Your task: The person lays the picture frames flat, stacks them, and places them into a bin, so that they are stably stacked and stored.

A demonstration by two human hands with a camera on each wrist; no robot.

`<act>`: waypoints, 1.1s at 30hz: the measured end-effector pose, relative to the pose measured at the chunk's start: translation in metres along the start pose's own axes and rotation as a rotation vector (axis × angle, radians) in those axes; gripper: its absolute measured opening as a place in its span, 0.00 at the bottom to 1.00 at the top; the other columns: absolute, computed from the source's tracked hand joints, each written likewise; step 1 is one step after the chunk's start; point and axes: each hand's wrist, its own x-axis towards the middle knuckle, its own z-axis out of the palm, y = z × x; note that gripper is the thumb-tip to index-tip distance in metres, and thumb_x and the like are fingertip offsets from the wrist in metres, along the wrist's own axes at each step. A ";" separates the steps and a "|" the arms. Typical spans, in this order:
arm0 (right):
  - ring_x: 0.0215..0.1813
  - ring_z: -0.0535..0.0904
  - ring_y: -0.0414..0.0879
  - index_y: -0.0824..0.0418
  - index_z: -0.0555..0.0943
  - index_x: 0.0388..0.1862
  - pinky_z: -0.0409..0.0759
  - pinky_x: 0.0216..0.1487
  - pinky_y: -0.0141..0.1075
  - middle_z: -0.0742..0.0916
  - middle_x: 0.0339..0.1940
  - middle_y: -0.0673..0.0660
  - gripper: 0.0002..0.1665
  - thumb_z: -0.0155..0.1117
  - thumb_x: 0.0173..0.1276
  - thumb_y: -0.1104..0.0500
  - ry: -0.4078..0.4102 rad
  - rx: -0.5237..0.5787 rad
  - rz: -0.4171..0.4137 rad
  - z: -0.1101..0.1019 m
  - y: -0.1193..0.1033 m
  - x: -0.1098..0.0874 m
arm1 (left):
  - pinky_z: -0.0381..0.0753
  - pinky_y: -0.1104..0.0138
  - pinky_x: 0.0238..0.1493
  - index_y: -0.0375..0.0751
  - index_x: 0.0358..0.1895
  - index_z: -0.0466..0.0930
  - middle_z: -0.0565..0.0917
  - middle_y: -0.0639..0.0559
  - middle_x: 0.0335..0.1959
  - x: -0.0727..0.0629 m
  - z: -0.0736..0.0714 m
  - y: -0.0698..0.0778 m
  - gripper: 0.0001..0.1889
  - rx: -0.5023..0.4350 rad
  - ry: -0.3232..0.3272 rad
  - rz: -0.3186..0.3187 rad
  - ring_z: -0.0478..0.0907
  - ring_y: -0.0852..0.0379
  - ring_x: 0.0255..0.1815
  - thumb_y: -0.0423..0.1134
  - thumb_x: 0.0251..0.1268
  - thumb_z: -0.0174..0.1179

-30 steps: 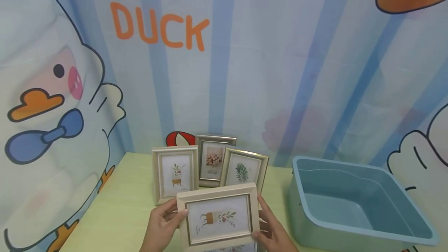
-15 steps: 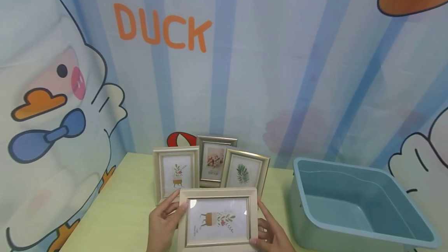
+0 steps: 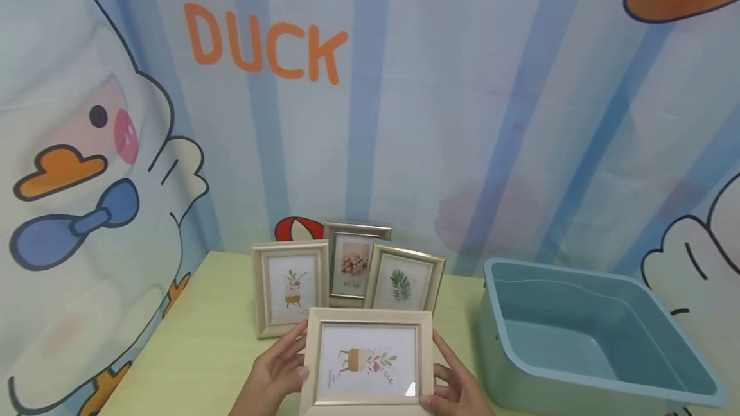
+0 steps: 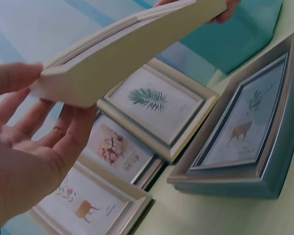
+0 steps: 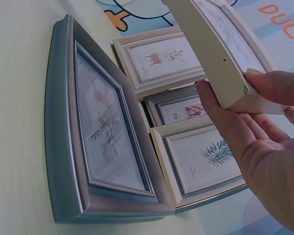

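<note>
Both hands hold a cream photo frame [image 3: 368,364] sideways, so its potted-plant print lies on its side. My left hand [image 3: 272,368] grips the left end, thumb on the front face and fingers beneath in the left wrist view. The right hand [image 3: 459,377] pinches the opposite end, its thumb near the lower right corner. Below the raised frame, another photo frame [image 4: 242,122] with a plant print lies on the table; the head view hides it. Close behind stand a cream plant-print frame [image 3: 291,287], a flower-picture frame [image 3: 352,265] and a gold-edged leaf-print frame [image 3: 403,281].
A blue-green plastic tub [image 3: 555,377] stands on the right of the pale yellow-green table [image 3: 191,326]. Behind the table hangs a striped curtain [image 3: 405,114] with cartoon ducks and orange lettering.
The held photo frame has levelled from a slight tilt and shifted a little right, with both hands on it. The frame beneath has gone out of sight in the head view.
</note>
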 end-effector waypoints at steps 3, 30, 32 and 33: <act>0.53 0.87 0.52 0.24 0.54 0.75 0.86 0.52 0.44 0.84 0.57 0.49 0.57 0.58 0.65 0.76 -0.021 0.032 -0.007 -0.001 0.001 -0.002 | 0.86 0.59 0.52 0.44 0.80 0.52 0.66 0.32 0.74 -0.002 -0.006 0.001 0.38 0.020 -0.068 -0.050 0.81 0.59 0.57 0.30 0.70 0.57; 0.31 0.83 0.38 0.77 0.41 0.74 0.83 0.39 0.29 0.80 0.28 0.50 0.63 0.76 0.59 0.57 0.257 -0.118 0.344 -0.016 0.036 -0.023 | 0.83 0.71 0.30 0.24 0.76 0.46 0.60 0.13 0.68 0.017 0.006 -0.059 0.50 0.191 -0.036 -0.323 0.80 0.63 0.25 0.30 0.53 0.69; 0.29 0.81 0.36 0.79 0.44 0.74 0.82 0.37 0.28 0.81 0.26 0.50 0.64 0.77 0.58 0.55 0.267 -0.165 0.335 -0.015 0.035 -0.023 | 0.84 0.70 0.32 0.23 0.76 0.46 0.62 0.13 0.67 0.017 0.008 -0.061 0.50 0.221 -0.027 -0.323 0.81 0.62 0.25 0.29 0.52 0.69; 0.28 0.80 0.35 0.80 0.45 0.74 0.82 0.36 0.28 0.82 0.26 0.50 0.64 0.78 0.57 0.55 0.271 -0.184 0.330 -0.015 0.035 -0.022 | 0.85 0.69 0.34 0.23 0.76 0.46 0.63 0.14 0.67 0.017 0.009 -0.061 0.51 0.228 -0.024 -0.326 0.82 0.62 0.26 0.29 0.52 0.70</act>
